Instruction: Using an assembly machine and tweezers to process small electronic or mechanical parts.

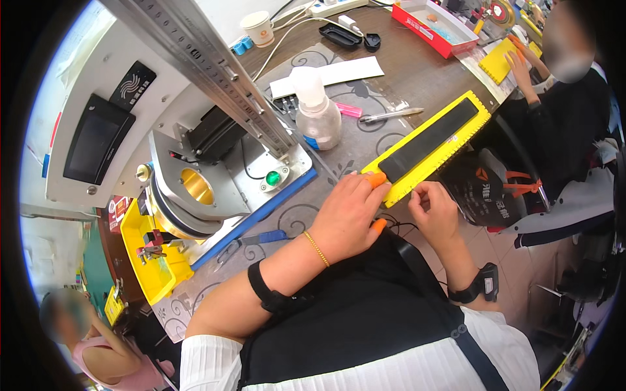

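Note:
A long yellow board [482,117] with a notched edge lies slantwise near the table's front edge, with a flat black strip [427,143] along its middle. My left hand [349,212] is at the board's near end, with orange finger covers on the thumb and a finger. Its fingers lie over the board's corner and the thumb is below, gripping it. Just off the same end, my right hand [435,212] is closed with thumb and fingertips together. Whatever may be between those fingertips is too small to make out.
A machine with a ruled metal column [222,72] stands at left, beside a yellow bin [140,241]. Beyond the board are a clear bottle [318,120], a pen [391,115] and a white strip [352,69]. A co-worker [561,111] handles yellow boards at far right; another person [107,352] sits lower left.

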Demonstrator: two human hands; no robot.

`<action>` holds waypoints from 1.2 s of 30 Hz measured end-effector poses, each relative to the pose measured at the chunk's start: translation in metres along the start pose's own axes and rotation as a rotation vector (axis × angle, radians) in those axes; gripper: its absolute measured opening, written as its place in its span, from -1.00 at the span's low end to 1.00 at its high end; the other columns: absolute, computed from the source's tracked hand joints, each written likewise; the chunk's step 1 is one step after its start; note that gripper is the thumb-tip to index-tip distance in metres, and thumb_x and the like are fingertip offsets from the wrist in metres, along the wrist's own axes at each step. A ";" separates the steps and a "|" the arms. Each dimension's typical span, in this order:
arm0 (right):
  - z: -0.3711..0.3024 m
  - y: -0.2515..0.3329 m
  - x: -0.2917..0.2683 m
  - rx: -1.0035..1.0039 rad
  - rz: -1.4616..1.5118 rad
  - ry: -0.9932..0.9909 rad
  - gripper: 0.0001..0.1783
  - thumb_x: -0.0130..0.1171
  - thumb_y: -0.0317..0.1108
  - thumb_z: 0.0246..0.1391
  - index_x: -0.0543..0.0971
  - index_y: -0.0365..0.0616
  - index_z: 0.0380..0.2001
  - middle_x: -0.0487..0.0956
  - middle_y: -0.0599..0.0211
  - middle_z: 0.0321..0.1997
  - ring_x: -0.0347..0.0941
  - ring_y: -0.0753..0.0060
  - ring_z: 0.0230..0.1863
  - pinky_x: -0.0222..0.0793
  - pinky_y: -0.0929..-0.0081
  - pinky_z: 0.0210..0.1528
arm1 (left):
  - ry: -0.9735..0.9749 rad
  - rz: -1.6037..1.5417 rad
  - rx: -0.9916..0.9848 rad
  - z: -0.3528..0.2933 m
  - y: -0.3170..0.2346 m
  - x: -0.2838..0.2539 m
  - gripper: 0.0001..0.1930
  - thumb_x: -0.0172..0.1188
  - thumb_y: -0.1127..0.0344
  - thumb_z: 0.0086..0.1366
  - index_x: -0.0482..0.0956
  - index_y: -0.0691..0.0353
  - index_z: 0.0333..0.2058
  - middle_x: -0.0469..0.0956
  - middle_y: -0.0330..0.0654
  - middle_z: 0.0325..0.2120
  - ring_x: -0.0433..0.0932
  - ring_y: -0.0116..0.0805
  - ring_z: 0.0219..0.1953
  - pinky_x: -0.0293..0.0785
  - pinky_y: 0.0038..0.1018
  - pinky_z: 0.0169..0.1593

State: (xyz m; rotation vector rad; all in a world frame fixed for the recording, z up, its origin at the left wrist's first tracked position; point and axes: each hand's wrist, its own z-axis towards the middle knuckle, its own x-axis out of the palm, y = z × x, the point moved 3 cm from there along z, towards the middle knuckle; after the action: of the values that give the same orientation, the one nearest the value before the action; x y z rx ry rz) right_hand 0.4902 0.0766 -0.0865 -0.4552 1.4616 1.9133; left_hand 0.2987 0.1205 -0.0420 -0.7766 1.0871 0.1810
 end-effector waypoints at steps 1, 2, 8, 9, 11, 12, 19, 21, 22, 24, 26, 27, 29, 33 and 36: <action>0.000 -0.001 0.000 -0.040 -0.008 -0.038 -0.86 0.25 -0.54 0.00 0.50 -0.19 -0.35 0.54 0.31 -0.40 0.55 0.40 -0.49 0.50 0.50 -0.45 | 0.014 -0.004 -0.008 0.001 -0.001 0.001 -0.35 0.41 0.26 -0.03 0.42 0.25 0.08 0.40 -0.02 0.07 0.36 -0.01 0.14 0.22 -0.18 0.30; 0.000 0.000 0.000 -0.080 -0.016 -0.076 -0.86 0.24 -0.55 -0.01 0.49 -0.19 -0.36 0.53 0.31 -0.41 0.54 0.41 -0.50 0.49 0.51 -0.46 | 0.008 -0.002 -0.013 0.001 0.000 0.001 -0.35 0.41 0.26 -0.03 0.42 0.25 0.08 0.40 -0.02 0.07 0.36 -0.01 0.14 0.22 -0.18 0.30; 0.023 0.013 -0.038 0.061 0.240 -0.028 -0.90 0.18 -0.55 0.01 0.46 -0.22 -0.38 0.52 0.29 -0.46 0.48 0.46 -0.53 0.39 0.59 -0.43 | -0.006 0.048 0.009 -0.006 0.000 -0.001 -0.34 0.40 0.23 -0.01 0.40 0.25 0.09 0.39 -0.03 0.08 0.36 -0.02 0.15 0.18 -0.17 0.34; 0.023 -0.001 -0.048 0.254 0.465 0.106 -0.90 0.17 -0.54 0.01 0.46 -0.23 -0.38 0.53 0.27 -0.46 0.50 0.44 -0.52 0.39 0.58 -0.42 | -0.009 0.044 0.014 -0.008 0.000 -0.001 -0.35 0.39 0.23 0.01 0.40 0.25 0.10 0.39 -0.04 0.08 0.36 -0.04 0.15 0.17 -0.16 0.35; 0.016 -0.024 -0.083 0.348 0.309 0.297 -0.88 0.19 -0.48 0.03 0.46 -0.24 -0.37 0.55 0.31 -0.50 0.53 0.50 -0.50 0.40 0.61 -0.40 | -0.031 0.044 0.032 -0.008 0.002 -0.002 -0.37 0.38 0.22 0.04 0.40 0.25 0.10 0.38 -0.04 0.09 0.35 -0.05 0.16 0.17 -0.15 0.35; 0.007 -0.047 -0.105 0.233 -0.116 0.361 -0.90 0.18 -0.44 0.07 0.47 -0.23 -0.40 0.55 0.32 -0.50 0.52 0.54 -0.50 0.40 0.60 -0.40 | -0.039 0.019 0.042 -0.008 0.005 0.000 -0.40 0.36 0.23 0.08 0.41 0.25 0.09 0.40 -0.04 0.08 0.37 -0.05 0.15 0.18 -0.16 0.34; -0.017 0.070 -0.165 0.174 0.654 0.626 -0.78 0.19 -0.42 0.07 0.49 -0.09 -0.64 0.59 0.29 -0.52 0.53 0.45 -0.55 0.37 0.50 -0.52 | -0.105 -0.330 -0.057 -0.002 -0.015 -0.021 -0.63 0.13 0.37 0.32 0.44 0.26 0.09 0.48 -0.05 0.07 0.44 -0.10 0.15 0.28 -0.30 0.26; 0.020 0.134 -0.157 -0.765 1.331 1.188 -0.81 0.20 -0.46 0.03 0.47 -0.05 -0.62 0.58 0.31 -0.50 0.52 0.49 -0.57 0.37 0.55 -0.57 | -0.057 -0.598 -0.041 0.009 -0.033 -0.039 -0.62 0.06 0.32 0.38 0.41 0.27 0.14 0.45 -0.06 0.12 0.43 -0.15 0.17 0.28 -0.31 0.27; 0.033 0.151 -0.151 -0.781 1.327 1.199 -0.81 0.20 -0.46 0.03 0.47 -0.05 -0.62 0.58 0.31 -0.50 0.52 0.49 -0.57 0.37 0.55 -0.57 | -0.013 -0.860 -0.044 0.010 -0.038 -0.047 -0.61 -0.01 0.27 0.45 0.37 0.27 0.18 0.43 -0.08 0.16 0.42 -0.21 0.19 0.27 -0.32 0.27; 0.049 0.185 -0.140 -0.934 1.358 1.281 -0.86 0.16 -0.53 0.02 0.48 -0.07 -0.57 0.58 0.32 -0.43 0.55 0.50 -0.54 0.35 0.62 -0.57 | -0.042 -1.212 -0.060 0.009 -0.044 -0.059 -0.56 -0.06 0.19 0.48 0.33 0.28 0.22 0.41 -0.09 0.18 0.41 -0.24 0.20 0.27 -0.31 0.28; 0.041 0.199 -0.110 -0.329 0.928 0.381 -0.92 0.08 -0.60 0.01 0.49 -0.20 -0.41 0.53 0.40 -0.37 0.44 0.66 -0.48 0.30 0.69 -0.48 | -0.099 -1.658 -0.153 -0.001 -0.039 -0.079 -0.46 -0.20 0.02 0.52 0.24 0.29 0.28 0.39 -0.07 0.19 0.40 -0.23 0.21 0.23 -0.26 0.32; 0.063 0.197 -0.091 -0.236 0.767 0.316 -0.94 0.10 -0.55 0.08 0.47 -0.24 -0.34 0.46 0.49 -0.42 0.32 0.77 -0.43 0.25 0.73 -0.38 | -0.132 -1.770 -0.152 -0.002 -0.035 -0.086 -0.48 -0.26 0.04 0.55 0.22 0.26 0.30 0.42 -0.05 0.16 0.46 -0.25 0.16 0.35 -0.33 0.26; 0.111 0.186 -0.046 -0.141 0.775 0.341 -0.90 0.16 -0.41 0.20 0.49 -0.20 -0.29 0.40 0.61 -0.40 0.26 0.83 -0.37 0.21 0.77 -0.34 | -0.168 -1.768 -0.237 -0.013 -0.013 -0.101 -0.48 -0.28 0.01 0.54 0.25 0.23 0.28 0.45 -0.08 0.14 0.52 -0.29 0.07 0.45 -0.37 0.15; 0.154 0.192 -0.002 -0.222 0.787 0.335 -0.87 0.17 -0.35 0.23 0.49 -0.19 -0.28 0.40 0.65 -0.41 0.23 0.87 -0.39 0.17 0.79 -0.38 | -0.358 -1.580 -0.350 -0.024 0.015 -0.116 -0.49 -0.17 -0.01 0.52 0.32 0.22 0.25 0.56 -0.26 -0.22 0.48 -0.54 -0.38 0.42 -0.58 -0.34; 0.176 0.198 0.013 -0.277 0.631 0.330 -0.84 0.17 -0.31 0.24 0.51 -0.18 -0.27 0.41 0.63 -0.45 0.24 0.82 -0.44 0.19 0.74 -0.40 | -0.489 -1.499 -0.453 -0.026 0.025 -0.123 -0.59 -0.04 0.11 0.50 0.44 0.23 0.16 0.46 -0.36 -0.42 0.28 -0.65 -0.55 0.20 -0.70 -0.49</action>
State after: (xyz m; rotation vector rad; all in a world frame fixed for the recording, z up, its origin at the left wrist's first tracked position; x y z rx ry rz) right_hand 0.3654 0.2189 0.0991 -0.4901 1.6920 2.6628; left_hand 0.2092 0.1500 0.0440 -1.6538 -0.1928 -0.6532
